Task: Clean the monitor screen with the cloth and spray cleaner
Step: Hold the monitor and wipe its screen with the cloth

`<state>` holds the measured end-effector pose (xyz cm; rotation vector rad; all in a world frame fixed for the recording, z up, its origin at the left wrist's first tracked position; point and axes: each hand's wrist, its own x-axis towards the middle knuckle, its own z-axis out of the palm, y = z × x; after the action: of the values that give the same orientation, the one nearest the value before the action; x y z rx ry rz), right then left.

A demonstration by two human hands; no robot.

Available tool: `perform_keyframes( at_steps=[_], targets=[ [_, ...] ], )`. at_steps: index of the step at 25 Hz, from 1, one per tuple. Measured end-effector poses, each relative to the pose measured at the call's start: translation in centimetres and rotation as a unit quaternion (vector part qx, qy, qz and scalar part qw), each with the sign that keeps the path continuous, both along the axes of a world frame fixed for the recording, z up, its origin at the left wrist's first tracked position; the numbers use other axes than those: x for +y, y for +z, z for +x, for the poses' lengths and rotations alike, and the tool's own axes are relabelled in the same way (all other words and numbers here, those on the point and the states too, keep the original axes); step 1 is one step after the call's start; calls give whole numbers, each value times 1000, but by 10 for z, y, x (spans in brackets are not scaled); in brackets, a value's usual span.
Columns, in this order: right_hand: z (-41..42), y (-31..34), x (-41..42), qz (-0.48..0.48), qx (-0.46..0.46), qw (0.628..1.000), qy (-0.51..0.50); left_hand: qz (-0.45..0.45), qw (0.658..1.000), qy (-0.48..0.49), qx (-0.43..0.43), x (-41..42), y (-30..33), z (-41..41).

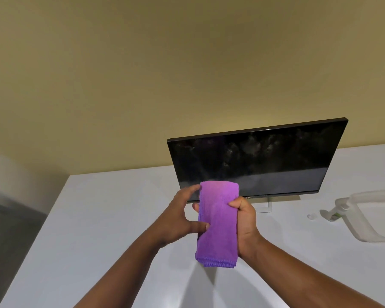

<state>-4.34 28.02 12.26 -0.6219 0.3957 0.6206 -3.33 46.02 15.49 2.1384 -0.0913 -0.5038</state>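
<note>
A folded purple cloth [218, 221] hangs upright in front of me, above the white table. My right hand [245, 225] grips its right edge, fingers curled round the fold. My left hand [182, 216] touches the cloth's left edge with thumb and spread fingers. Behind the cloth stands a black monitor [258, 156], its dark screen covered with pale smears and spray marks. The spray bottle [338, 210] lies at the right on the table, beside a clear tray.
A white table [111, 218] carries everything, with its left edge dropping off toward a grey floor. A clear plastic tray [365, 234] sits at the far right. A small clear cap [312, 217] lies next to the bottle. A yellow wall stands behind.
</note>
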Motion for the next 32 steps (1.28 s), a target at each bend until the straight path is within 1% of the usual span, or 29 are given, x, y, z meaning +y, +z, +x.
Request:
perform_keyframes(
  at_steps=[2, 5, 13, 17, 18, 19, 21, 23, 25, 27, 30, 32],
  targets=[
    [1, -3, 0, 6, 2, 1000, 3, 22, 999, -46, -5, 0, -1, 9],
    [3, -5, 1, 15, -7, 1000, -10, 29, 997, -66, 24, 0, -4, 18],
    [12, -9, 35, -56, -34, 997, -41, -12, 992, -117, 43, 30, -12, 39],
    [22, -7, 58, -92, -26, 994, -61, 14, 989, -146, 20, 63, -12, 57],
    [25, -7, 65, -105, -20, 992, -69, 26, 988, -152, -1, 74, -11, 63],
    [28, -7, 71, -125, -16, 989, -80, 29, 987, -153, -41, 83, -10, 69],
    [32, -7, 83, -169, -12, 979, -109, 10, 976, -127, -176, 94, -8, 83],
    [37, -6, 92, -178, -30, 973, -145, -10, 951, -65, -303, 95, -4, 99],
    [42, -4, 100, -226, -71, 955, -179, -22, 933, -18, -358, 90, 2, 116],
    [53, -3, 105, -314, -118, 922, -196, -11, 930, -14, -367, 84, 4, 131],
    [72, -4, 108, -424, -187, 859, -216, 42, 919, -44, -389, 82, 1, 148],
    [81, -7, 107, -493, -222, 808, -233, 32, 917, -50, -394, 83, -3, 154]
  ],
)
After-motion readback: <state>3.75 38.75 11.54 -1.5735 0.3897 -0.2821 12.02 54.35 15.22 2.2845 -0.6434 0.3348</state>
